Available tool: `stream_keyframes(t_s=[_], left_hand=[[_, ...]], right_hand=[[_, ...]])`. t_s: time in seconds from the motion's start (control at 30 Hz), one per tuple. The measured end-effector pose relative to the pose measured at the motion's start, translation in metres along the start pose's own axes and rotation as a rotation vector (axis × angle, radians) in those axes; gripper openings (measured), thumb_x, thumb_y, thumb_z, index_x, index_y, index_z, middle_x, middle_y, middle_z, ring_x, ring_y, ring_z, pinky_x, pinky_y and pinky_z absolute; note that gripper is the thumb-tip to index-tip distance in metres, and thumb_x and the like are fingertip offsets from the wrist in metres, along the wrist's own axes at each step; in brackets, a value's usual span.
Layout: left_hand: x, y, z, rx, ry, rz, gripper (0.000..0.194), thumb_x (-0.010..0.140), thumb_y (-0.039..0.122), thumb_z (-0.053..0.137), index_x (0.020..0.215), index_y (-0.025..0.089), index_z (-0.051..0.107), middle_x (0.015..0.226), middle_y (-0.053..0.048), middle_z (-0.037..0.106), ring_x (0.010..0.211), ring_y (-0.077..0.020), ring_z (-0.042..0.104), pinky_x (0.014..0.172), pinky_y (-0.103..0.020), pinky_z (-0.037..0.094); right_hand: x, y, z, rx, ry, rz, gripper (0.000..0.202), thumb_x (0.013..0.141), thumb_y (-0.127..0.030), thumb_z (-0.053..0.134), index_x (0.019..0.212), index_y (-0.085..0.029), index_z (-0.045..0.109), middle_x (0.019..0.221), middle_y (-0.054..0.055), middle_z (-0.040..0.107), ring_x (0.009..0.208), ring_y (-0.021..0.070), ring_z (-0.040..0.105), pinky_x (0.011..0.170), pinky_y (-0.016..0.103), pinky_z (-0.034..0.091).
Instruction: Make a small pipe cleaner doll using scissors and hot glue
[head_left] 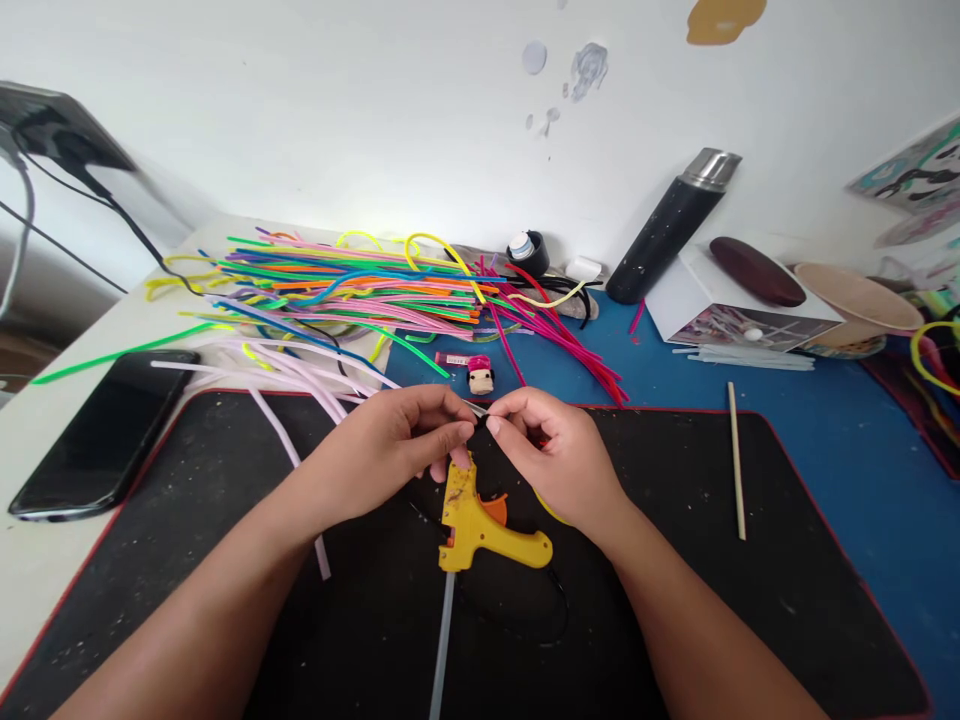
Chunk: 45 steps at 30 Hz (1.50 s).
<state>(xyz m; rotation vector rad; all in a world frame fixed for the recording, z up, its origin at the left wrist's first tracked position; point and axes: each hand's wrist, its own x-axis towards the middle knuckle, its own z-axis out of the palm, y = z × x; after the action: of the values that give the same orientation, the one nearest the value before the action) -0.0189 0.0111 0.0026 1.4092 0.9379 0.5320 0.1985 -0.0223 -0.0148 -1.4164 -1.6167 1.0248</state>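
Note:
My left hand (416,435) and my right hand (551,440) meet above the mat, fingertips pinched on a small black piece (482,421) between them. It looks like a bit of black pipe cleaner, though the fingers cover most of it. Just below the hands lies a yellow hot glue gun (465,520) with an orange trigger and a glue stick (444,640) poking out of its back. Beyond the fingertips sits a tiny doll head (481,376) with a pink top and black sides. Part of something red shows inside my right hand's curled fingers.
Many coloured pipe cleaners (360,285) are heaped at the back. A phone (105,430) lies left of the black mat (675,500), a wooden stick (736,460) on its right. A black flask (671,230) stands by a white box (690,290); clear glue sticks (750,357) lie in front.

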Motion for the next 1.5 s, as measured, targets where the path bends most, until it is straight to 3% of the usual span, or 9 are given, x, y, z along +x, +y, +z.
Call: stream_keyframes(t_s=[0.13, 0.33, 0.53, 0.77, 1.1, 1.33, 1.5], left_hand=[[-0.002, 0.003, -0.008, 0.026, -0.131, -0.001, 0.031, 0.098, 0.051, 0.07, 0.096, 0.021, 0.078, 0.079, -0.004, 0.076, 0.07, -0.0178, 0.067, 0.061, -0.025, 0.051], [-0.002, -0.002, -0.013, 0.082, -0.081, -0.023, 0.042, 0.095, 0.062, 0.072, 0.086, 0.021, 0.076, 0.07, 0.002, 0.061, 0.064, -0.0146, 0.055, 0.058, -0.022, 0.045], [0.0, -0.004, -0.012, 0.008, -0.131, -0.123, 0.047, 0.091, 0.065, 0.076, 0.08, 0.019, 0.073, 0.065, 0.002, 0.057, 0.059, -0.0137, 0.049, 0.051, -0.022, 0.038], [0.003, -0.007, -0.012, -0.05, -0.191, -0.159, 0.044, 0.094, 0.06, 0.074, 0.083, 0.018, 0.08, 0.081, -0.008, 0.078, 0.059, -0.0129, 0.047, 0.05, -0.022, 0.034], [0.007, 0.0, -0.005, -0.11, -0.105, -0.176, 0.042, 0.081, 0.06, 0.086, 0.075, 0.019, 0.078, 0.071, -0.005, 0.075, 0.056, -0.0119, 0.045, 0.049, -0.021, 0.033], [0.008, -0.002, 0.0, -0.109, -0.051, -0.139, 0.049, 0.082, 0.066, 0.083, 0.077, 0.018, 0.076, 0.07, -0.004, 0.071, 0.058, -0.0117, 0.047, 0.052, -0.022, 0.035], [0.01, -0.007, 0.002, -0.135, -0.002, -0.097, 0.045, 0.084, 0.062, 0.083, 0.081, 0.018, 0.077, 0.074, -0.002, 0.068, 0.061, -0.0112, 0.047, 0.055, -0.022, 0.036]], right_hand=[[-0.002, -0.004, -0.003, 0.044, -0.122, 0.032, 0.01, 0.098, -0.03, 0.067, 0.094, -0.022, 0.072, 0.062, -0.007, 0.049, 0.055, 0.0117, 0.043, 0.052, 0.026, 0.034], [-0.004, -0.008, -0.005, 0.077, -0.24, 0.042, 0.008, 0.098, -0.028, 0.068, 0.093, -0.023, 0.072, 0.065, -0.007, 0.053, 0.057, 0.0115, 0.047, 0.053, 0.025, 0.037], [-0.004, -0.008, -0.004, 0.05, -0.224, 0.038, 0.008, 0.096, -0.026, 0.067, 0.09, -0.023, 0.071, 0.063, -0.007, 0.051, 0.055, 0.0115, 0.045, 0.051, 0.025, 0.035], [-0.004, -0.007, -0.002, 0.008, -0.211, 0.028, 0.008, 0.096, -0.025, 0.068, 0.088, -0.024, 0.069, 0.063, -0.007, 0.052, 0.054, 0.0112, 0.045, 0.05, 0.025, 0.033], [-0.005, -0.005, -0.001, -0.031, -0.14, -0.017, 0.008, 0.098, -0.027, 0.066, 0.095, -0.024, 0.073, 0.066, -0.006, 0.058, 0.056, 0.0112, 0.048, 0.052, 0.026, 0.036], [-0.004, 0.001, 0.002, 0.004, -0.078, -0.027, 0.009, 0.099, -0.03, 0.067, 0.101, -0.024, 0.074, 0.065, -0.007, 0.054, 0.056, 0.0121, 0.05, 0.054, 0.027, 0.038], [-0.003, 0.004, 0.002, 0.041, -0.055, -0.045, 0.01, 0.1, -0.031, 0.067, 0.105, -0.024, 0.072, 0.067, -0.006, 0.056, 0.058, 0.0128, 0.052, 0.056, 0.028, 0.04]])
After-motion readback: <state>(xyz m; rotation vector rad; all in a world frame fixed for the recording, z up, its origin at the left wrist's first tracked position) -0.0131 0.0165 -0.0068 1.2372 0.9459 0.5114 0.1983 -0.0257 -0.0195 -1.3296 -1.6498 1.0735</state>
